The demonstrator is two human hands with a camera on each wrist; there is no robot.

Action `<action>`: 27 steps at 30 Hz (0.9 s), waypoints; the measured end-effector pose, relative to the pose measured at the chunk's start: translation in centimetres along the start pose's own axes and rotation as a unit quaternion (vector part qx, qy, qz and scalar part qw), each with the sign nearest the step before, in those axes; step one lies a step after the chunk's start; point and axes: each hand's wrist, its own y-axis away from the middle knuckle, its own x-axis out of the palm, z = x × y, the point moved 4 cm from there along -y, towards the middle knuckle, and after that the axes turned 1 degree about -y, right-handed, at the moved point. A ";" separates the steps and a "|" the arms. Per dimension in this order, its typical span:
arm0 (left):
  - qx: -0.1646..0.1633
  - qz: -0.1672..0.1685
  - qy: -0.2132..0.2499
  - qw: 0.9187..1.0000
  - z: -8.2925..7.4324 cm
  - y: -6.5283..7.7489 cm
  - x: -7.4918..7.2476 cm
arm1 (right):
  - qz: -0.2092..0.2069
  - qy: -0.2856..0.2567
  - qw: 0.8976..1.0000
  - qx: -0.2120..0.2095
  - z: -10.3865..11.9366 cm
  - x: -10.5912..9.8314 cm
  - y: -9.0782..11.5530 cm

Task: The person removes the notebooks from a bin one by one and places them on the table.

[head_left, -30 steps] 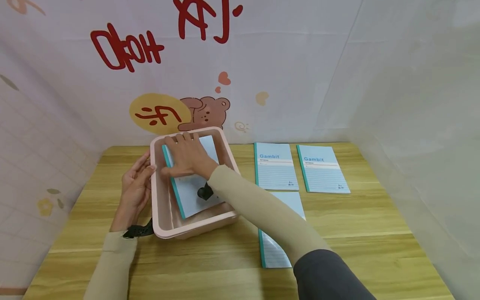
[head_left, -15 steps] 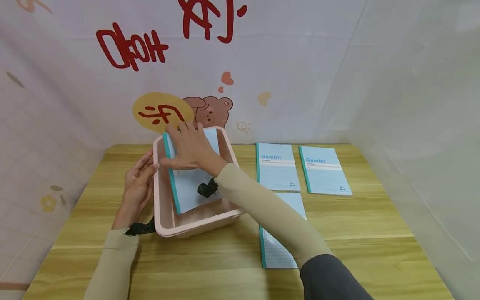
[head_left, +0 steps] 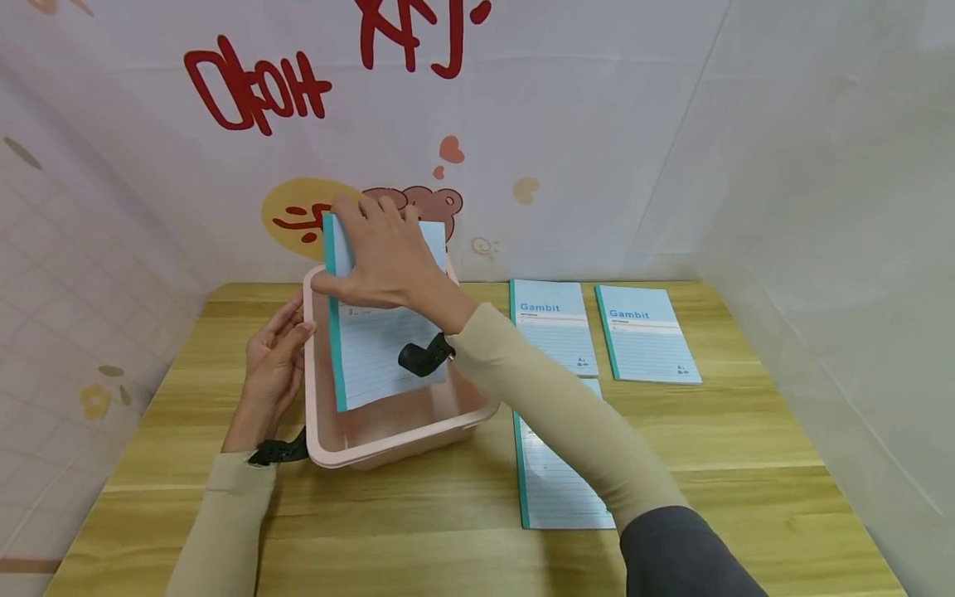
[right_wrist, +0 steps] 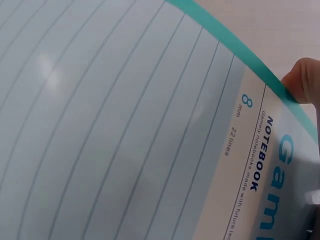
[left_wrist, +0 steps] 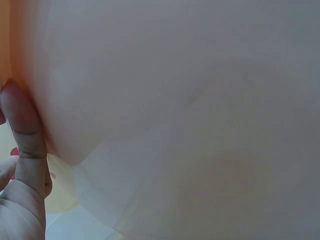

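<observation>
My right hand (head_left: 388,261) grips a light blue Gambit notebook (head_left: 373,356) with a teal spine, tilted up with its top edge above the far rim of a pale pink plastic bin (head_left: 403,439). In the right wrist view the lined cover of the notebook (right_wrist: 125,125) fills most of the picture, and my thumb (right_wrist: 300,82) presses on the teal spine. At the bin's left side, my left hand (head_left: 272,361) holds the rim with thumb and fingers. The left wrist view has the bin's wall (left_wrist: 175,100) up close.
To the bin's right, two matching notebooks lie side by side at the back, one left (head_left: 552,340) and one right (head_left: 649,332). Nearer, notebook covers (head_left: 555,489) show partly under my right forearm. A white printed cloth (head_left: 582,124) stands behind the wooden table (head_left: 418,531).
My right hand has risen with the notebook, whose top edge has gone from inside the bin to above its far rim. The left hand has stayed at the bin's rim.
</observation>
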 end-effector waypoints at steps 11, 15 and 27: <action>0.012 0.001 0.028 1.000 0.1 -0.1 0.1 | -0.037 -0.035 0.998 0.023 -2.6 -5.5 0.5; 0.014 0.001 0.036 0.999 0.1 -0.3 0.1 | -0.045 -0.033 0.998 0.029 -4.0 -7.3 0.9; 0.011 0.001 0.025 1.000 0.0 -0.1 0.1 | -0.058 -0.033 0.996 0.058 -9.7 -9.0 3.5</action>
